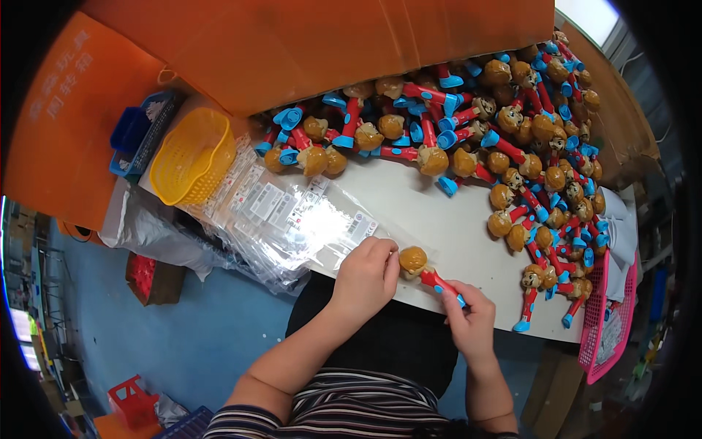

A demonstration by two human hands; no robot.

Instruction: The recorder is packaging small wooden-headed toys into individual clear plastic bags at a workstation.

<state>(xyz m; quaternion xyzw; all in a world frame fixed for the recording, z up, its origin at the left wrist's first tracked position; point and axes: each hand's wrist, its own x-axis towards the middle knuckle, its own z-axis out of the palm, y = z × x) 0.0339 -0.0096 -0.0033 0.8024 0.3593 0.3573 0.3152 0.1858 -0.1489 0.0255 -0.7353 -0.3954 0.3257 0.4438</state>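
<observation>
My right hand [472,318] grips a toy figure [431,280] by its blue end, near the table's front edge. The figure has a round brown head and a red stem, and its head points up and left. Just left of that head is my left hand [365,282], its fingers closed in a pinch; what they hold, if anything, is hidden. Clear film shows beside its fingertips. Left of it lies a spread stack of clear plastic bags [292,214] with printed labels, shiny with glare.
A big heap of similar figures [541,132] covers the table's [398,192] back and right side. Orange panels [307,44] stand behind. At left are a yellow basket [167,172] and blue bins [130,130]. A pink basket [596,322] sits at the right edge.
</observation>
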